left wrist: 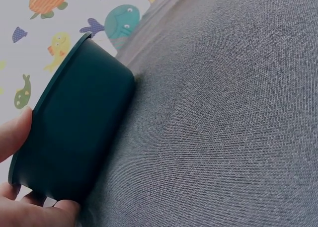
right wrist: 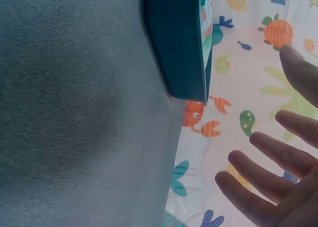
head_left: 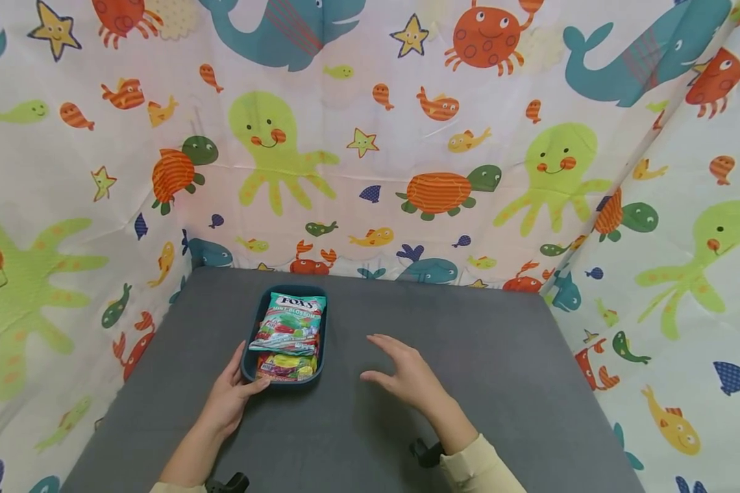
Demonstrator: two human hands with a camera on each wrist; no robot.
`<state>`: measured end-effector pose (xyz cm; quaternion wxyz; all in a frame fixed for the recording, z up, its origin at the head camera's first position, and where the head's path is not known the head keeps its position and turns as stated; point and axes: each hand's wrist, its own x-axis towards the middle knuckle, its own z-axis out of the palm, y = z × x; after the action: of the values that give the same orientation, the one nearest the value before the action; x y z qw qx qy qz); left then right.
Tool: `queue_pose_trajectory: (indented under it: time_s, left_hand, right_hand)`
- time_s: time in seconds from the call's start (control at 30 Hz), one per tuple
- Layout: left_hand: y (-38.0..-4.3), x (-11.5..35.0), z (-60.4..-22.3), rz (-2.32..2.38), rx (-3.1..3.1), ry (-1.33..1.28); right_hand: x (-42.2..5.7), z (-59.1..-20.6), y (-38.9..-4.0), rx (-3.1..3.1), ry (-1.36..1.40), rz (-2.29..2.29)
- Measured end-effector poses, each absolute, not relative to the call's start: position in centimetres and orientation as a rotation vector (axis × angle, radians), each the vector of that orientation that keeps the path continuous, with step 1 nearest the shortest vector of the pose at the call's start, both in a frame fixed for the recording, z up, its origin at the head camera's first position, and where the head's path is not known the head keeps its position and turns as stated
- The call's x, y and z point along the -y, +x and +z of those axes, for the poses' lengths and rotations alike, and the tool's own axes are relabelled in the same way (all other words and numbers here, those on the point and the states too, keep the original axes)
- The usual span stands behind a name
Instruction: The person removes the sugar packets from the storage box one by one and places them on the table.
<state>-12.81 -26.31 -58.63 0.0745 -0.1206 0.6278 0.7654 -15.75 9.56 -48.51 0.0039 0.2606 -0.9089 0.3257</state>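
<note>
A dark teal plastic tub (head_left: 292, 385) with rounded corners stands left of centre on the grey table. In it lies a turquoise FOX'S candy bag (head_left: 290, 325), and a yellow and red candy packet (head_left: 286, 367) shows below that. My left hand (head_left: 225, 397) grips the tub's near left corner, thumb along the front rim and fingers at the left side. In the left wrist view the tub (left wrist: 74, 117) sits between thumb and fingers. To the right of the tub, apart from it, my right hand (head_left: 414, 380) is held over the table, fingers spread and holding nothing.
The grey cloth-covered table (head_left: 456, 329) runs back to a white curtain (head_left: 370, 205) printed with sea animals. The curtain also lines the left and right sides. Dark straps (head_left: 427, 453) are on both wrists, below light sleeves.
</note>
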Motion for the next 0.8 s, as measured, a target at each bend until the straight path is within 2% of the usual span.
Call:
queue_pose_trajectory:
  time_s: [0.23, 0.8]
  left_hand:
    - [-12.8, 26.2, -58.6, 2.306, -1.869, -0.382]
    - [-12.8, 26.1, -58.1, 2.31, -1.863, -0.375]
  right_hand:
    - [-9.3, -48.1, -16.5, 2.838, 0.87, 1.079]
    - [-7.9, -47.4, -17.7, 2.872, 0.761, 1.181]
